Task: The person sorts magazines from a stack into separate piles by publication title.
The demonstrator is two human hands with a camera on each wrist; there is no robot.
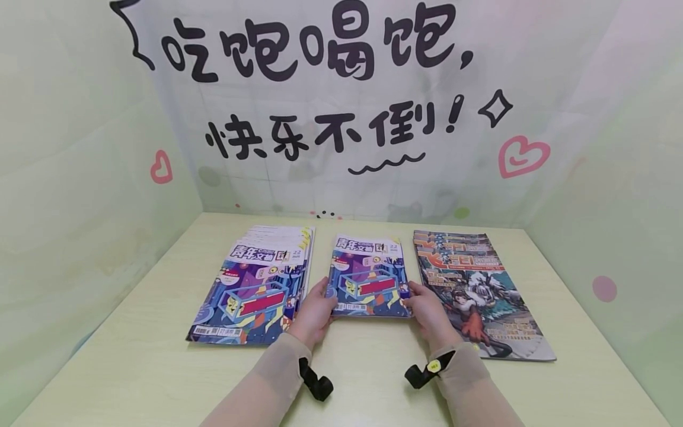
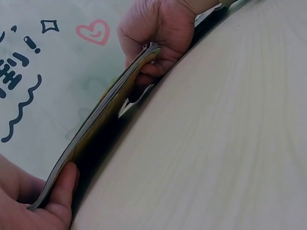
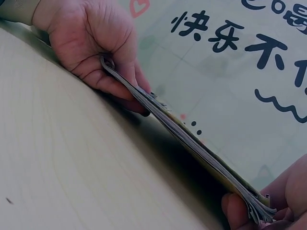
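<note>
Both hands hold one purple magazine (image 1: 368, 276) with a white title band, one at each side edge. My left hand (image 1: 313, 311) grips its left edge, and my right hand (image 1: 427, 308) grips the right edge. In the left wrist view the fingers (image 2: 62, 191) curl under the magazine (image 2: 103, 108), with the thumb side above. The right wrist view shows the magazine's page edges (image 3: 182, 136) side on, tilted and raised over the tabletop, with a dark shadow below. Fingers of both hands lie beneath its back cover.
To the left lies a fanned pile of matching purple magazines (image 1: 248, 296). At right is an overlapping stack of darker comic magazines (image 1: 475, 296), close beside my right hand. The pale wooden table (image 1: 368, 379) is bounded by printed cloth walls (image 1: 341, 190) at back and sides.
</note>
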